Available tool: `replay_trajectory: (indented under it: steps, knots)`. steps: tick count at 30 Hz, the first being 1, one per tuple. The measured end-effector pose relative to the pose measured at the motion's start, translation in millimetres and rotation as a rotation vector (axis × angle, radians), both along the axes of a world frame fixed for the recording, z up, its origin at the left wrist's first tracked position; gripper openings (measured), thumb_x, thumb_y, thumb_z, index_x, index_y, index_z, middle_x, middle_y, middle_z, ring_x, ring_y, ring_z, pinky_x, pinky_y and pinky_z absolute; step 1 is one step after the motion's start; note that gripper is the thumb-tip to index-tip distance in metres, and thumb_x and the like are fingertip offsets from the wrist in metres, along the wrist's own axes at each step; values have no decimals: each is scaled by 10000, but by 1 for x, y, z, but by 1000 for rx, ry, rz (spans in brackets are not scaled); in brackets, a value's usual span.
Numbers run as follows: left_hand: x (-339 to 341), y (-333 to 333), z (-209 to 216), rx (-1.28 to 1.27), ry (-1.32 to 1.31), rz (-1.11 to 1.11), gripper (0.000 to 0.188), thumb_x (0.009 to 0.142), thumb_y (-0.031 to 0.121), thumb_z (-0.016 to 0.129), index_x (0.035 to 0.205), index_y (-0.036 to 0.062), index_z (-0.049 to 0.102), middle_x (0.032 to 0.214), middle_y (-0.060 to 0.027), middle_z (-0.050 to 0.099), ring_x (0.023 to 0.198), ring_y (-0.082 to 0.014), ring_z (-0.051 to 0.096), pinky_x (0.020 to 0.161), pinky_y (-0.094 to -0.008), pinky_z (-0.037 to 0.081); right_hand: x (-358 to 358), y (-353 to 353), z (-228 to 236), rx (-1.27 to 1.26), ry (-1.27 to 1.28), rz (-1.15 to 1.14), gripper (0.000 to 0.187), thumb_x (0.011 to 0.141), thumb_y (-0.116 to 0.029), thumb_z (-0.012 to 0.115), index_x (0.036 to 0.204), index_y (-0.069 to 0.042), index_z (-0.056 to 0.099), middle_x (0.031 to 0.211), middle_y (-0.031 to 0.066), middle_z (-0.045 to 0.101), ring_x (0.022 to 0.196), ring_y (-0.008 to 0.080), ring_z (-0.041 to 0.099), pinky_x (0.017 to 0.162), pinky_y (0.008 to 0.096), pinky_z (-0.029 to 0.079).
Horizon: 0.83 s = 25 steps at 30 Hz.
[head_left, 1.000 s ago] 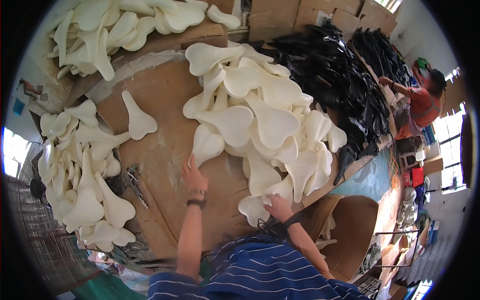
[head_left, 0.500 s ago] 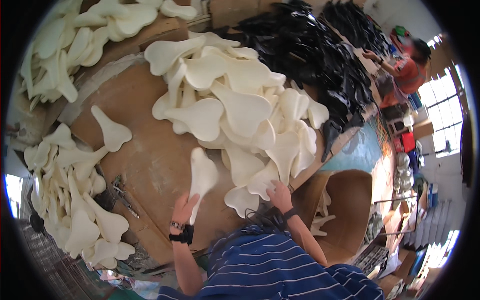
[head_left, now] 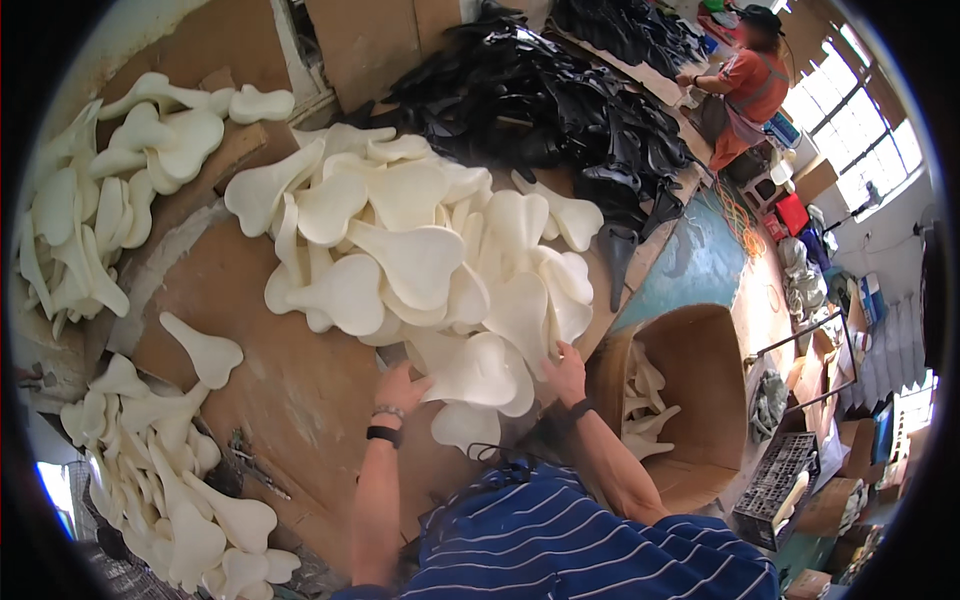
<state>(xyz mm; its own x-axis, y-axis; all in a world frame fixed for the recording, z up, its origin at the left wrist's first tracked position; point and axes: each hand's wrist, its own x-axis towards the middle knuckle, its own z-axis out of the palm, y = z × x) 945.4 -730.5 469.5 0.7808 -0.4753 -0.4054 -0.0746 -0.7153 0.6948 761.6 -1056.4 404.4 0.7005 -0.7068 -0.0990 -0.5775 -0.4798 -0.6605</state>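
Note:
A cream foam piece shaped like a bicycle saddle (head_left: 478,372) lies at the near edge of a big heap of the same pieces (head_left: 400,250) on a brown cardboard-covered table (head_left: 290,390). My left hand (head_left: 400,388), with a black wristband, grips its narrow left end. My right hand (head_left: 566,372) grips its wide right side. Another cream piece (head_left: 465,428) lies just below them.
An open cardboard box (head_left: 705,380) with several cream pieces stands to the right. More cream heaps lie at far left (head_left: 90,220) and lower left (head_left: 170,500), beside scissors (head_left: 255,465). Black saddle covers (head_left: 560,100) are piled at the back, near a person in orange (head_left: 745,80).
My left hand has brought the cream piece it held by the narrow end over to the right, and my right hand now grips its wide end. The view has tilted toward the box.

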Motion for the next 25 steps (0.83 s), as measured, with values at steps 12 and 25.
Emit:
replay_trajectory:
  steps: [12, 25]
  knots:
    - [32, 21, -52, -686, 287, 1019, 794, 955, 493, 762, 1527, 35, 455, 1428, -128, 563, 1189, -285, 603, 917, -452, 559, 120, 33, 103, 172, -337, 164, 738, 858, -447, 835, 1359, 45, 606, 1301, 232, 670, 1086, 349, 678, 955, 441, 543]
    - [122, 18, -95, -1033, 647, 991, 729, 915, 399, 825, 1529, 149, 524, 1421, -82, 659, 1279, -326, 626, 936, -549, 515, 260, 48, 93, 371, -151, 463, 873, 775, -399, 836, 1541, -137, 511, 1404, 195, 665, 1328, 313, 618, 1124, 396, 453]
